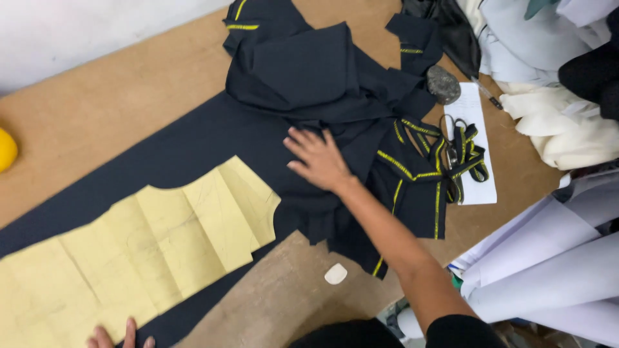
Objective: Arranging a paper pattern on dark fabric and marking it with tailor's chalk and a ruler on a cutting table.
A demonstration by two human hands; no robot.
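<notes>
Head view, looking down on a brown tabletop (116, 96) spread with dark navy cloth (213, 138). The right hand (320, 159) lies flat and open on that cloth, fingers spread, grasping nothing, pressing where the flat length meets a heap of cut navy pieces (309, 64) edged with yellow stitching. The left hand (119, 338) shows only as fingertips at the bottom edge, resting on the lower end of a creased yellow paper pattern (148, 245); whether it grips the paper I cannot tell. The pattern lies on top of the navy cloth, running from the left corner up toward the right hand, well short of it. A small white piece of tailor's chalk (335, 273) sits on the bare tabletop near the right forearm. Beyond the heap, a grey stone (443, 84) rests at the top of a white paper sheet (477, 187), with scissors (449, 138) lying on the sheet among yellow-trimmed straps. Pale fabrics (561, 129) are piled at the right.
</notes>
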